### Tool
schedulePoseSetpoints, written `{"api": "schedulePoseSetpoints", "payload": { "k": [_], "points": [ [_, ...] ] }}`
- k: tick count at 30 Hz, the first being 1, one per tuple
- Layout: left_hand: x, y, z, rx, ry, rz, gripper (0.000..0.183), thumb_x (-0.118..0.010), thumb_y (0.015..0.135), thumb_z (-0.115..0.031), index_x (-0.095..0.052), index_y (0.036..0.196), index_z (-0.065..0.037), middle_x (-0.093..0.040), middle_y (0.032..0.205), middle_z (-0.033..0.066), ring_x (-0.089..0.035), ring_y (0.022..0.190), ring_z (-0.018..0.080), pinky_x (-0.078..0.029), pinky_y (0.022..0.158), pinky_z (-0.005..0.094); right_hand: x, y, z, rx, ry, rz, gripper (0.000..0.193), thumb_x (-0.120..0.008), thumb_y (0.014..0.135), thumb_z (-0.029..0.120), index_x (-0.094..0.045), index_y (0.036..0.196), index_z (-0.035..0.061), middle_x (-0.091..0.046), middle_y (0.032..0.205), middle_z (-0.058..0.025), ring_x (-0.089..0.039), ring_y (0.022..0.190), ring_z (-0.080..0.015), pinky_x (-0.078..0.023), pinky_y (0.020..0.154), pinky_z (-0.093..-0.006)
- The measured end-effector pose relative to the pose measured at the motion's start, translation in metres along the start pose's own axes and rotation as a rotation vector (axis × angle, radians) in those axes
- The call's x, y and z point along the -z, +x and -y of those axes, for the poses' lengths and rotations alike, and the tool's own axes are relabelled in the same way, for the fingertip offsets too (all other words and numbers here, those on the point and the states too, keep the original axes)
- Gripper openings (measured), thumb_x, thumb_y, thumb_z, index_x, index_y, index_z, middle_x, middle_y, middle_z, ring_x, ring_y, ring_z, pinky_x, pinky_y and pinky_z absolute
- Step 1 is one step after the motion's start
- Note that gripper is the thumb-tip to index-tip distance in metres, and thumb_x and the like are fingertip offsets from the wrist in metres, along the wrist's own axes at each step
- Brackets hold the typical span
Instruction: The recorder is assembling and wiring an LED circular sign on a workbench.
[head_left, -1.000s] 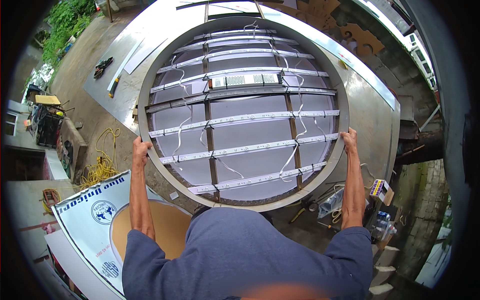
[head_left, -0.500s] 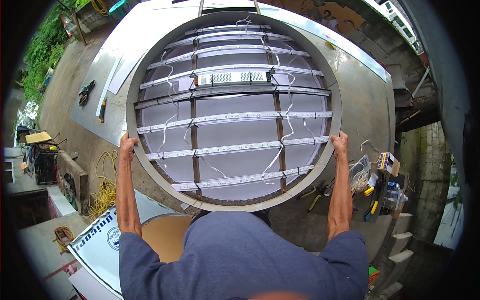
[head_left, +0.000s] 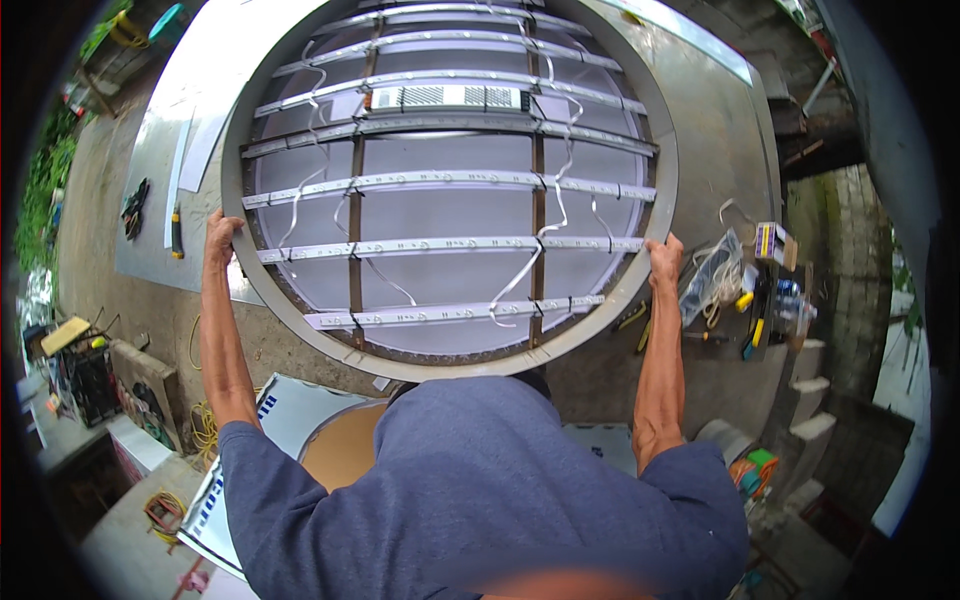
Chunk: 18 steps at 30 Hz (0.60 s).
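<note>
A large round light box (head_left: pixel 664 150) with a grey metal rim lies open side up in front of me. Rows of white LED strips (head_left: pixel 450 244) cross its inside over dark bars, tied with black zip ties. Loose white wires (head_left: pixel 562 190) hang between the rows, and a perforated metal power supply (head_left: pixel 446 97) sits in the far half. My left hand (head_left: pixel 222 238) is closed around the rim at the left; my right hand (head_left: pixel 664 258) grips it on the right. Whether the light box rests on the table or is lifted, I cannot tell.
Under and beyond the light box spreads a metal-topped table (head_left: pixel 735 170). A cutter knife (head_left: pixel 177 232) and a black cord bundle (head_left: pixel 135 208) lie left. Pliers, rope (head_left: pixel 720 280) and a small carton (head_left: pixel 775 243) sit right. Printed white sheeting (head_left: pixel 310 400) is near my left side.
My view has tilted. Seen against the tools around it, the light box has turned slightly clockwise, its left side moving farther away. Both hands keep their hold on the rim.
</note>
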<state>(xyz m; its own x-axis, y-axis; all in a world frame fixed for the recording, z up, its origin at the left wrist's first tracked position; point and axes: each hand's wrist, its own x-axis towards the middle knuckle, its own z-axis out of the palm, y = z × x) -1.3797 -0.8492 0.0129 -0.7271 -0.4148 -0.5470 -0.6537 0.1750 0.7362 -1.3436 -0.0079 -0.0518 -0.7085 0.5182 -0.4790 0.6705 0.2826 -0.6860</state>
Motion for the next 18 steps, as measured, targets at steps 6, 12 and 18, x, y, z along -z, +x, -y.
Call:
{"api": "schedulePoseSetpoints", "payload": {
  "k": [6, 12, 18],
  "points": [
    [0.006, 0.008, -0.016, 0.073, 0.099, -0.053, 0.028, -0.058, 0.073, 0.001, -0.065, 0.100, -0.004, -0.061, 0.079, 0.0037, -0.056, 0.062, 0.0144, -0.048, 0.054, 0.0307, 0.013, -0.010, 0.019, -0.024, -0.081, 0.001, 0.027, -0.065, 0.078, 0.000, -0.069, 0.105, -0.0022, -0.072, 0.090, -0.0109, -0.065, 0.080, -0.0193, -0.051, 0.075, -0.0341],
    [0.008, 0.006, -0.021, 0.094, 0.158, -0.058, 0.025, -0.059, 0.075, -0.002, -0.062, 0.100, -0.006, -0.058, 0.079, 0.0018, -0.054, 0.064, 0.0130, -0.047, 0.056, 0.0299, 0.026, -0.017, 0.053, -0.044, -0.246, -0.006, 0.030, -0.063, 0.079, 0.003, -0.066, 0.108, -0.0049, -0.071, 0.092, -0.0115, -0.065, 0.080, -0.0203, -0.050, 0.077, -0.0347],
    [0.003, -0.012, -0.019, 0.039, 0.331, -0.095, 0.031, -0.061, 0.076, -0.009, -0.063, 0.106, -0.002, -0.061, 0.083, 0.0063, -0.058, 0.070, 0.0184, -0.049, 0.065, 0.0338, 0.041, -0.016, 0.084, 0.006, -0.408, -0.024, 0.023, -0.065, 0.081, 0.007, -0.064, 0.101, -0.0051, -0.071, 0.094, -0.0245, -0.070, 0.091, -0.0405, -0.052, 0.082, -0.0452]
  ]
}}
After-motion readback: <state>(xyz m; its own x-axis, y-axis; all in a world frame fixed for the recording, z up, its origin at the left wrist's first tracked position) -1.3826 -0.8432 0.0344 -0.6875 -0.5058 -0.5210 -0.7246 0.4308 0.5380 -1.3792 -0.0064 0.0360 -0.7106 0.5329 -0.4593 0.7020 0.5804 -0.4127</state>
